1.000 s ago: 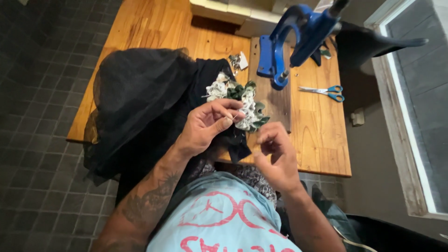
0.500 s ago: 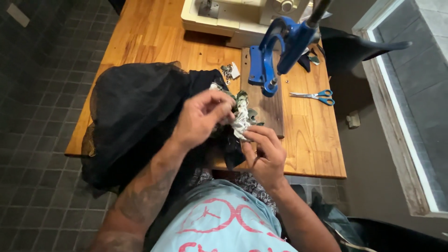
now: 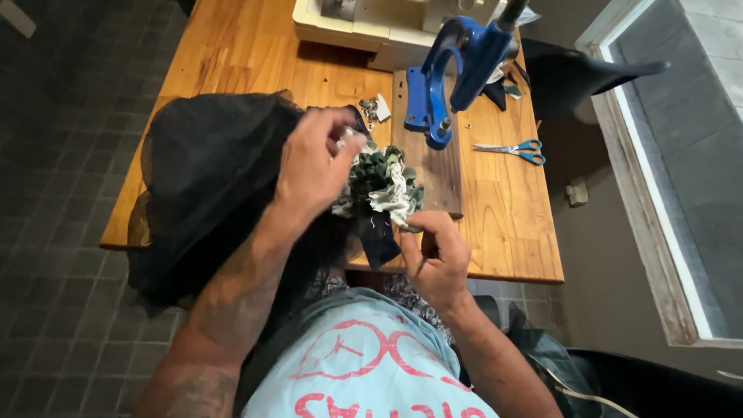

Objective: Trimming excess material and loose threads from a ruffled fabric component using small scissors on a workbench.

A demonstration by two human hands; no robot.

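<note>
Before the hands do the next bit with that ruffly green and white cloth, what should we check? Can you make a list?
1. Left hand has hold of the ruffled green and white cloth: ok, its fingers pinch the top edge.
2. Right hand has hold too: ok, it pinches the lower edge.
3. Needle or pin in the fingers: cannot tell, too small to see.
4. Scissors away from the hands: ok, lying on the wooden table to the right.
5. Blue hand press apart from the cloth: ok, standing behind it.
6. Black mesh fabric out of the way: not ok, it is bunched under the left arm.
</note>
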